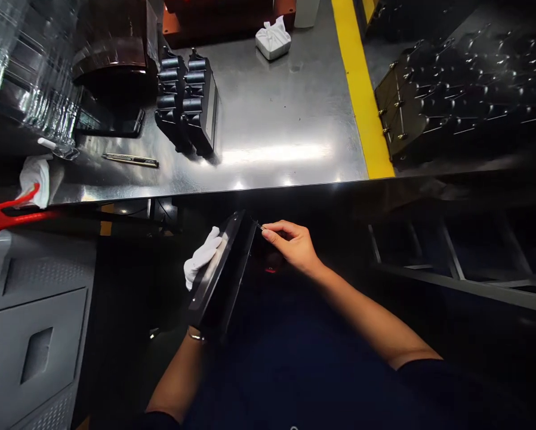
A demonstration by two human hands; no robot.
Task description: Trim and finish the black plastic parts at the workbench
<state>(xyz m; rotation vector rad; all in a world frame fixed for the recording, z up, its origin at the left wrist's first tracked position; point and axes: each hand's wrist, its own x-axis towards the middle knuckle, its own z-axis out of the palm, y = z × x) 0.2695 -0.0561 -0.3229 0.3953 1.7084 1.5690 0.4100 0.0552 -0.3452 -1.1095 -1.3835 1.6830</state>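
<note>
A long black part (225, 269) is held up at a slant in front of the metal bench's edge. My left hand (204, 258), in a white glove, grips it from its left side; the palm is hidden behind the part. My bare right hand (290, 240) is beside the part's upper right edge. Its thumb and index finger are pinched on a small thin piece that touches this edge; what the piece is cannot be made out.
On the metal bench (272, 119) stand two black ribbed blocks (185, 101), a pen (131, 159) and a white wrapped bundle (273, 39). Many black parts (465, 89) lie beyond a yellow strip (355, 83). A red-handled tool (8, 216) is at the left.
</note>
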